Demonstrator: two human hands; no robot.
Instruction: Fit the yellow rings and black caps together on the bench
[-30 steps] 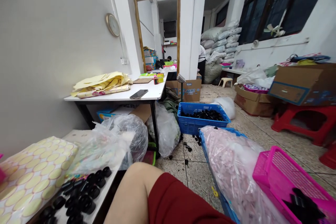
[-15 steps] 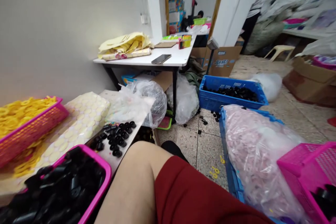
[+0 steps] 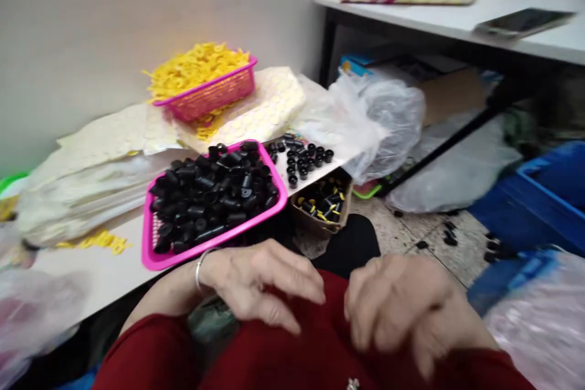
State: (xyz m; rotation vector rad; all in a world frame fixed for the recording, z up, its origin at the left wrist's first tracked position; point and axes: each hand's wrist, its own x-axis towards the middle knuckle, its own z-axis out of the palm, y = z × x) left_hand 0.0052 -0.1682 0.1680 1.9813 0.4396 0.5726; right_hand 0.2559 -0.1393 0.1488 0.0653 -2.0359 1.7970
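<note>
My left hand (image 3: 265,283), with a silver bangle at the wrist, hovers over my dark red clothing. Its fingers are stretched out, thumb apart, and nothing is in them. To its right, my right hand (image 3: 402,304) is slightly blurred; its fingers hang down loosely, the thumb stands apart, and no object shows in it. Just beyond my left hand is a pink basket (image 3: 148,231) heaped with short black plastic cylinders (image 3: 214,186). Several black caps (image 3: 304,164) stand on the board past the basket, some in rows.
A pink basket of yellow rings (image 3: 205,94) sits behind, on padded sheets (image 3: 265,103). Below the board is a cardboard box (image 3: 320,225) of black and yellow parts. Plastic bags (image 3: 384,122), a white table (image 3: 439,18) with a phone (image 3: 523,23), and a blue crate (image 3: 553,183) are right.
My view has swung left and down toward the board with the baskets. Both hands, out of sight before, now show above my lap. My bare leg has left the view.
</note>
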